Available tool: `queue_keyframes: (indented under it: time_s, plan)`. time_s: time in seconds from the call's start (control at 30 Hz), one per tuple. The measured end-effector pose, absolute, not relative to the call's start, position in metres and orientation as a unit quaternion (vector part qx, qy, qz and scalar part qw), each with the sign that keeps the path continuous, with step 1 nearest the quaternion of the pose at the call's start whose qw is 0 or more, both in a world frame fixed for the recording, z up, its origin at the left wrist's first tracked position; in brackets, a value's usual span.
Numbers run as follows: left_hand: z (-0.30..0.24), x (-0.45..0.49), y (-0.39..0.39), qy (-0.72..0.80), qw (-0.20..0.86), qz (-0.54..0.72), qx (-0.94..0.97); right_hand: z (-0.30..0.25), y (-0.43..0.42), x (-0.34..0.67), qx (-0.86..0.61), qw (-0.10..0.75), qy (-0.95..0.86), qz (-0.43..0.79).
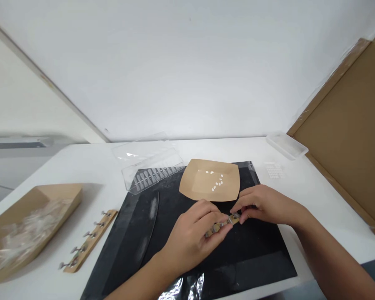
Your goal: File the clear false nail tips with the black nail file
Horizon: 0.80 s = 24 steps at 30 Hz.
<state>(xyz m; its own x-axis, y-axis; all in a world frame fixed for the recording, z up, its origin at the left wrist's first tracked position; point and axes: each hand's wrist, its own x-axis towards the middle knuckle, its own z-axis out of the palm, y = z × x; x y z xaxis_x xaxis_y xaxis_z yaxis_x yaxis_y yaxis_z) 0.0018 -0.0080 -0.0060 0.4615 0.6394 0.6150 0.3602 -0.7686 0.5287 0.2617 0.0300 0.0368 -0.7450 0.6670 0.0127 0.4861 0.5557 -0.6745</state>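
Wooden nail stick (221,226) pinched between left hand (190,237) and right hand (262,206) fingers.

Two slender bare forearms (334,260) with narrow wrists, then a bare left hand (190,237) and right hand (265,206)

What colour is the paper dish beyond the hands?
The kraft paper dish is tan-brown, and it shows best in the head view.

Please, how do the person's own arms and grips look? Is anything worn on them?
The left grip and right grip are bare, with no gloves, rings or watch. The left forearm and right forearm are bare too, with no sleeve in view.
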Motion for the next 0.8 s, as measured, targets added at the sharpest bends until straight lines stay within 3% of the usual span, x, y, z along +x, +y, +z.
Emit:
queue_keyframes:
  time_s: [0.8]
  plan:
    - [-0.0041,0.0027,-0.0083,0.299,0.176,0.403,0.847,0.0314,0.0313,0.2596,-0.34,0.12,-0.878,0.316]
